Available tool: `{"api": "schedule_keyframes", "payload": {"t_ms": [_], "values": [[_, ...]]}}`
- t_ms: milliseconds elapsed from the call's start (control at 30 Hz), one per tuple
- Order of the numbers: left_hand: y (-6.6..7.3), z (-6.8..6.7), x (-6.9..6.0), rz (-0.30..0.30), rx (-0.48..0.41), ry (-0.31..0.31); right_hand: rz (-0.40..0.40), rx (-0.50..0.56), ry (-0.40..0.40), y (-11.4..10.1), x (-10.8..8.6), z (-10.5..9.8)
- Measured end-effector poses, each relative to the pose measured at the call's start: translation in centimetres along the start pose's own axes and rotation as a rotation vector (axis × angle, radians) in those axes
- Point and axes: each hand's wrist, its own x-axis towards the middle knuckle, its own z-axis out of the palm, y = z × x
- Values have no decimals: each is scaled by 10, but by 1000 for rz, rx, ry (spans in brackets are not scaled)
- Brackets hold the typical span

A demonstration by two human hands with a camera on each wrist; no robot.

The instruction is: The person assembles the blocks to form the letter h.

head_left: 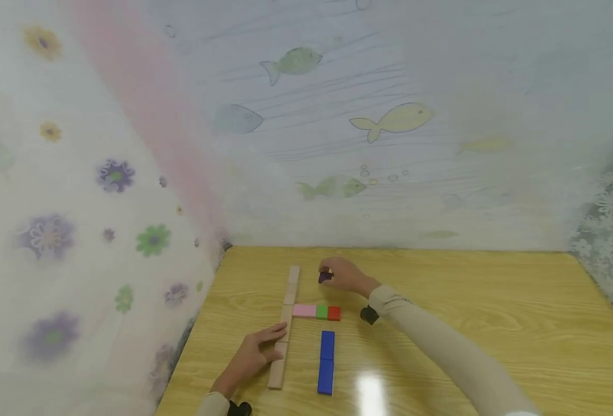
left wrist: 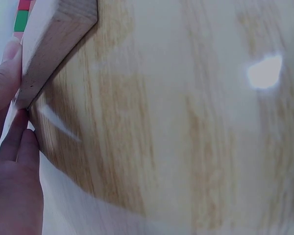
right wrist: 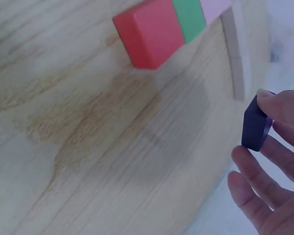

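Observation:
My right hand [head_left: 345,276] pinches a small dark purple block [right wrist: 254,123] between thumb and fingertips, raised over the far part of the table. My left hand [head_left: 254,353] rests against a row of plain wooden blocks [head_left: 277,374], its fingers fairly straight along the row's left side and the thumb touching a block. From the row's right side a pink block [head_left: 304,311], a green block [head_left: 322,312] and a red block [head_left: 334,314] extend end to end. In the left wrist view the near wooden block [left wrist: 54,41] stands beside the thumb.
Two blue blocks [head_left: 326,361] lie end to end right of the wooden row, apart from it. The wood-grain table [head_left: 472,323] meets a fish-patterned curtain [head_left: 415,196] at its back edge. A flower-patterned curtain [head_left: 93,277] hangs at the left.

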Motion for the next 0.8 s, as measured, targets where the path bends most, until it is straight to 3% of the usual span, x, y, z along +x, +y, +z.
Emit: {"api": "schedule_keyframes", "payload": {"t_ms": [333, 800], "values": [[1, 0, 0, 47, -9, 16, -30, -24, -32, -20, -15, -6], [-1, -1, 2, 1, 27, 5, -9, -33, -66, -28, -31, -6]]}}
